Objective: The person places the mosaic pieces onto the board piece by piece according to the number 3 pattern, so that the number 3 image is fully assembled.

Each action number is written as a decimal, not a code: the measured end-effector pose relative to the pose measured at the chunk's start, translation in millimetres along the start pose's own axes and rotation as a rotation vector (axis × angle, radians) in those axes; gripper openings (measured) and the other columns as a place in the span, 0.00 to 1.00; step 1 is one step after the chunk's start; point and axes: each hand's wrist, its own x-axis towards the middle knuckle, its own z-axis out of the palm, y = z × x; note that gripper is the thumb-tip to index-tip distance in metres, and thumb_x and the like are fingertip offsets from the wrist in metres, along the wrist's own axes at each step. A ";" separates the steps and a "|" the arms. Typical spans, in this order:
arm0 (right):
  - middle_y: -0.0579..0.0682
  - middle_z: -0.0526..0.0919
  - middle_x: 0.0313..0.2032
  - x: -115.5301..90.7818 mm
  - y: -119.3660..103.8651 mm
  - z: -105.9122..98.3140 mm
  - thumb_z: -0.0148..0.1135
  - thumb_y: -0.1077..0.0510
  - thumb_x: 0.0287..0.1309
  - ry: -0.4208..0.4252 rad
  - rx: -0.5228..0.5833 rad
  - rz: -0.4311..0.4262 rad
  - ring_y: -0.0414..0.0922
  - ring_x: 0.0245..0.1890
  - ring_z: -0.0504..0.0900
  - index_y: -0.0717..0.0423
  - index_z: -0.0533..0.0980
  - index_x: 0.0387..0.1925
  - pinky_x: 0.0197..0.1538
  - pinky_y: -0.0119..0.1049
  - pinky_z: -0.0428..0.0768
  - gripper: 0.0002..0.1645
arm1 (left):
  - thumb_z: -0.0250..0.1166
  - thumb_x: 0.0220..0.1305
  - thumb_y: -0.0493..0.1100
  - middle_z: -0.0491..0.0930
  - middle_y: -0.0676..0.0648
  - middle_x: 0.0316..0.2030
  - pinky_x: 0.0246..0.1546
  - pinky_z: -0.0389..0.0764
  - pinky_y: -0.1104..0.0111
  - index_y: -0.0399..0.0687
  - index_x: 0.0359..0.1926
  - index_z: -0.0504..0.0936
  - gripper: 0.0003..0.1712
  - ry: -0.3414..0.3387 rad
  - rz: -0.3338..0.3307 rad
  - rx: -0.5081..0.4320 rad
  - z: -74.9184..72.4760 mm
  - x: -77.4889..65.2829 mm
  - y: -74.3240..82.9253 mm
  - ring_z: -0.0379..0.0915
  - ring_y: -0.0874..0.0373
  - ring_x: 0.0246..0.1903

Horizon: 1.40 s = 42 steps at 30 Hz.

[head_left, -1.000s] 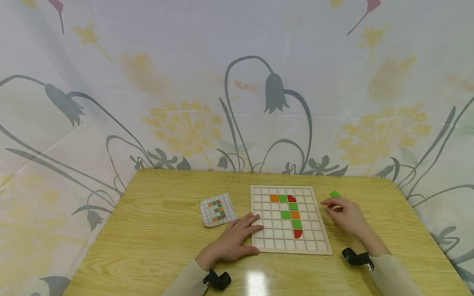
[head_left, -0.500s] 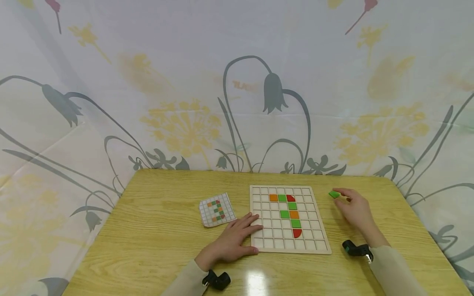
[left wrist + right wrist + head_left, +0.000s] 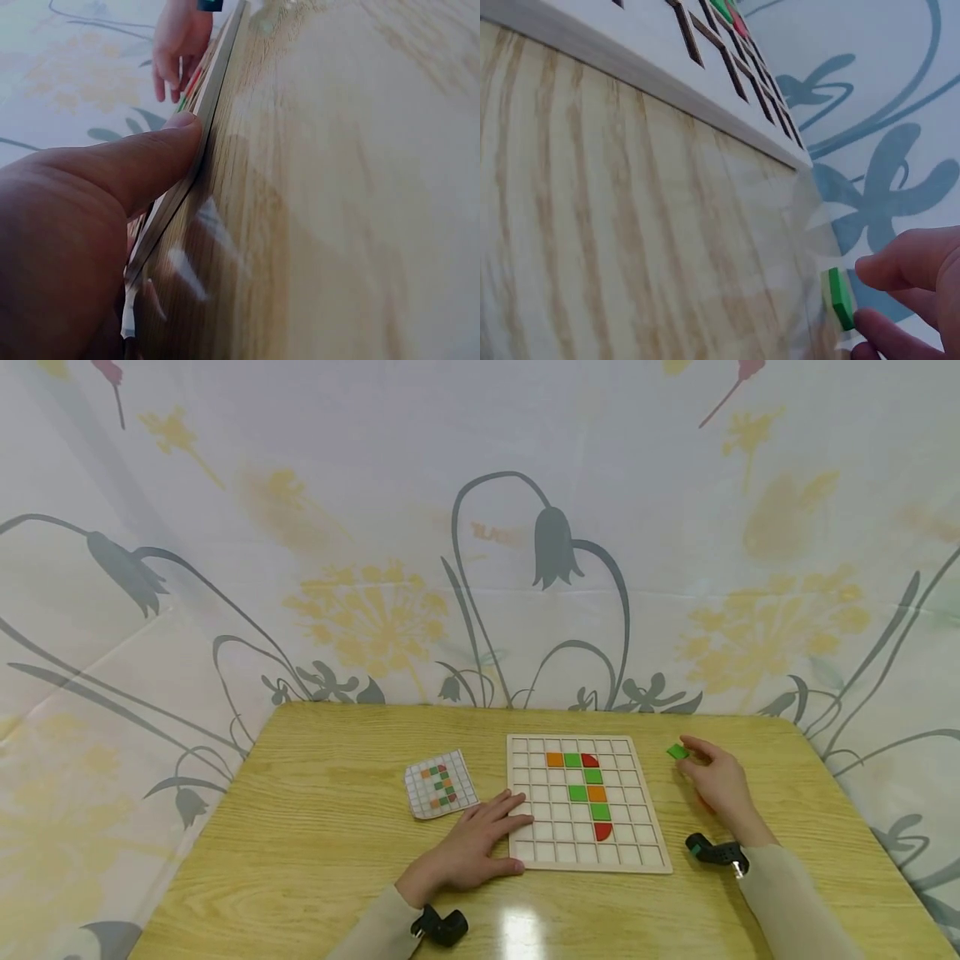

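A small green square tile [image 3: 677, 751] is on the table past the board's far right side. My right hand [image 3: 722, 785] reaches to it with thumb and index finger apart; in the right wrist view one fingertip is right at the tile's [image 3: 840, 300] edge and the other stands off it. A bit of red [image 3: 705, 804] shows beneath this hand, mostly hidden. My left hand [image 3: 472, 847] lies spread on the left edge of the white gridded board [image 3: 551, 856], thumb [image 3: 169, 146] along its near side. Orange, green and red pieces sit in the board's cells.
Left of the board lies a small pattern card [image 3: 420, 806] printed with coloured squares on a grid. The wooden table [image 3: 300, 860] ends at a flower-patterned cloth [image 3: 390, 527] hanging behind it. Each wrist wears a black camera [image 3: 446, 928].
My right hand has shifted slightly to the right and away from me, its fingertips coming to the green tile, which has turned a little. The left hand stays put on the board.
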 end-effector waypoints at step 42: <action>0.70 0.80 0.48 12.5 0.2 5.6 0.60 0.60 0.61 0.129 -0.201 -0.018 0.64 0.45 0.78 0.72 0.73 0.59 0.48 0.58 0.75 0.27 | 0.61 0.69 0.59 0.48 0.50 0.78 0.70 0.48 0.45 0.56 0.74 0.65 0.36 0.003 0.005 -0.007 1.2 1.8 -0.1 0.36 0.54 0.77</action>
